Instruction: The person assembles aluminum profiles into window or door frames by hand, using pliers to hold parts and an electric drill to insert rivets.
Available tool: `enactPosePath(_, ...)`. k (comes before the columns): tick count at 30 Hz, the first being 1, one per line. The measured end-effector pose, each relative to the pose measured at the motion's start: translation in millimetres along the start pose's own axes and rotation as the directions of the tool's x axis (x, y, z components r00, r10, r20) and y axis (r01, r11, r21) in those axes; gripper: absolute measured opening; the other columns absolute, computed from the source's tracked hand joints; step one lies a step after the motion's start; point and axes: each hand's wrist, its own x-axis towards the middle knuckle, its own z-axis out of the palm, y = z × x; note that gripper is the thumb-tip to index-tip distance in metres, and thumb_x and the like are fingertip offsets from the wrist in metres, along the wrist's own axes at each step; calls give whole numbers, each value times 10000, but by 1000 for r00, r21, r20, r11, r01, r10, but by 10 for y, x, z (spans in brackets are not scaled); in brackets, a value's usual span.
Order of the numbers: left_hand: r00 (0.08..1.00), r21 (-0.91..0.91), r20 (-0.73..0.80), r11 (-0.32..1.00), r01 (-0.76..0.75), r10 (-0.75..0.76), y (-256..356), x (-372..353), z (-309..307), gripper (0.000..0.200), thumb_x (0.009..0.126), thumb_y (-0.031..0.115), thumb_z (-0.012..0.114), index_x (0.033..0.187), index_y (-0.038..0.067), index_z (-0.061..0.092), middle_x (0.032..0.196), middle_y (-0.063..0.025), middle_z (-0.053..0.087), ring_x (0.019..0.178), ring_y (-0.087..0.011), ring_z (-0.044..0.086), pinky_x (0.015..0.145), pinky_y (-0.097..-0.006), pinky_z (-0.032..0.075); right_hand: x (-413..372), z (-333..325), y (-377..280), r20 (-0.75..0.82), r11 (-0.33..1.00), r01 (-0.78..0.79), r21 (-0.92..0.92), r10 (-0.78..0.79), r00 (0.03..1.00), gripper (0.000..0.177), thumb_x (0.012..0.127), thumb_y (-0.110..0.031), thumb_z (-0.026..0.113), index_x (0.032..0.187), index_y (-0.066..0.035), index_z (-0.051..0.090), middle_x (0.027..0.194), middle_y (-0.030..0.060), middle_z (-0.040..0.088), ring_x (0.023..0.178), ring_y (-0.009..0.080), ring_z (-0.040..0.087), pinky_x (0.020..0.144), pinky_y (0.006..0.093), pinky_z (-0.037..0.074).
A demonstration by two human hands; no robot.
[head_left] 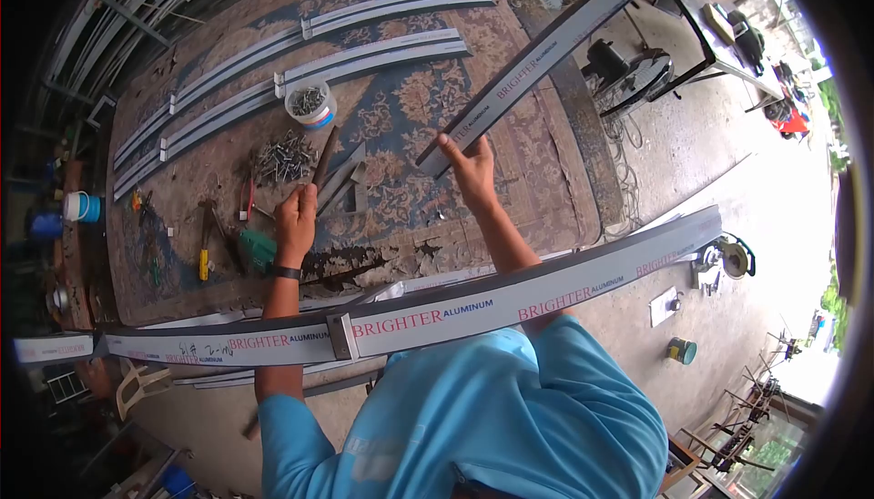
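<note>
My left hand [295, 218] is closed around a narrow brown bar [325, 155], possibly a file; its lower end is hidden in the fist. My right hand [471, 169] grips the near end of an aluminum profile [533, 76] wrapped in printed film, which slants up to the right. Across my forearms, nearer the camera, runs a long wrapped aluminum frame bar [437, 317] with a small metal bracket [341, 336] on it. Beyond my left hand lie a pile of screws [288, 157] and a white tub of screws [309, 104]. Thin metal pieces [344, 178] rest between my hands.
Two long jointed profiles [373, 59] lie on the worn carpet-covered table [537, 171]. A green power tool [259, 249] and a yellow-handled screwdriver [204, 262] are at the left. A black fan [637, 71] stands at the right, and a can [681, 351] is on the floor.
</note>
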Motion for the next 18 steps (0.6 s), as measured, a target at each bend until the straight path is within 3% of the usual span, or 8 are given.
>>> enactPosePath(3, 998, -116, 32, 992, 52, -49, 25, -68, 79, 455, 1080, 444, 539, 864, 52, 625, 660, 36, 488, 607, -70, 455, 569, -283, 380, 521, -266, -481, -64, 978, 199, 56, -195, 979, 516, 888, -278, 846, 1248, -24, 576, 1176, 157, 705, 1099, 229, 669, 969, 375, 531)
enactPosePath(5, 999, -153, 3, 987, 45, -45, 135, -103, 126, 464, 1077, 459, 539, 842, 63, 591, 658, 50, 467, 598, -60, 431, 559, -270, 356, 774, -296, -960, -180, 901, 392, 185, -361, 915, 458, 929, -135, 786, 1285, 0, 530, 1231, 191, 695, 1128, 251, 690, 997, 384, 538)
enactPosePath(6, 999, -170, -15, 985, 40, -43, 195, -114, 149, 470, 1075, 467, 539, 830, 68, 573, 657, 58, 457, 593, -55, 419, 555, -263, 344, 789, -316, -1232, -171, 883, 453, 123, -430, 886, 560, 956, -66, 722, 1418, 21, 418, 1308, 228, 653, 1136, 281, 694, 1003, 378, 541)
enactPosePath(9, 998, -274, 24, 959, 69, -65, 256, -103, 166, 469, 1072, 483, 539, 832, 81, 568, 655, 65, 429, 586, -45, 395, 547, -254, 322, 838, -299, -1380, -206, 748, 637, -186, -664, 719, 593, 944, -46, 736, 1434, 26, 410, 1194, 185, 687, 1029, 241, 704, 927, 356, 554)
enactPosePath(12, 995, -413, 80, 906, 91, -63, 373, -75, 167, 421, 1072, 455, 554, 884, 79, 584, 651, 65, 439, 564, -30, 386, 521, -233, 299, 790, -162, -1321, -61, 682, 631, -370, -695, 716, 614, 922, -83, 775, 1418, 24, 429, 1145, 156, 673, 1005, 210, 675, 901, 351, 549)
enactPosePath(13, 994, -452, 102, 888, 90, -49, 424, -67, 169, 401, 1075, 441, 554, 908, 79, 591, 649, 63, 444, 559, -28, 388, 514, -227, 295, 760, -72, -1314, 10, 427, 793, -435, -878, 478, 558, 872, -81, 803, 1341, -4, 512, 1154, 163, 644, 1048, 213, 645, 895, 360, 533)
enactPosePath(15, 992, -537, 126, 839, 86, -21, 715, -60, 145, 343, 1084, 400, 549, 988, 74, 601, 658, 53, 464, 553, -27, 398, 498, -220, 299, 540, 62, -1261, 228, 506, 798, -328, -777, 586, 554, 754, -8, 798, 1264, -39, 580, 1198, 178, 624, 1092, 275, 625, 904, 399, 517)
enactPosePath(18, 986, -612, 161, 788, 66, 42, 891, -83, 119, 271, 1096, 317, 540, 1170, 61, 592, 696, 28, 505, 552, -32, 415, 477, -218, 323, 278, 271, -964, 579, 366, 834, -413, -601, 551, 621, 605, 29, 743, 1204, -63, 607, 1119, 159, 611, 1029, 394, 580, 885, 449, 478)
